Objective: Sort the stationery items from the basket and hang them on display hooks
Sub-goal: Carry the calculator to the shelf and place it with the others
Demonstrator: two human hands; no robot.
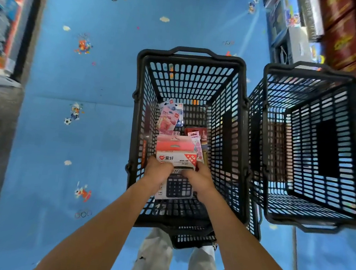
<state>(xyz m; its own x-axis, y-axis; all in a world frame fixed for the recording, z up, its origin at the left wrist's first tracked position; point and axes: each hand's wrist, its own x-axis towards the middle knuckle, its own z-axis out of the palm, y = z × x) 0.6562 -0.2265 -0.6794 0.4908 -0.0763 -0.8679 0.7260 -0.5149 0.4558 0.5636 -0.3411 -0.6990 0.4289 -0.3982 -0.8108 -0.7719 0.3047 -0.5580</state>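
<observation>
Boxed calculator (176, 156) held inside the black basket (193, 52), my left hand (159, 170) and right hand (199, 177) curling their fingers round its middle; pink stationery packets (169, 119) lie beyond, second basket (312, 69) at right.

Shop aisle, stocked shelves (295, 26), 2 black shopping baskets (190, 82)

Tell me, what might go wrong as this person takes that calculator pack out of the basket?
1. The left hand and right hand grip the calculator pack near its middle, so it might tip or slip back in.
2. Pink packets crowd its far edge, and lifting may drag or scatter them.
3. Its hang tab could catch on the slotted wall of the basket.
</observation>
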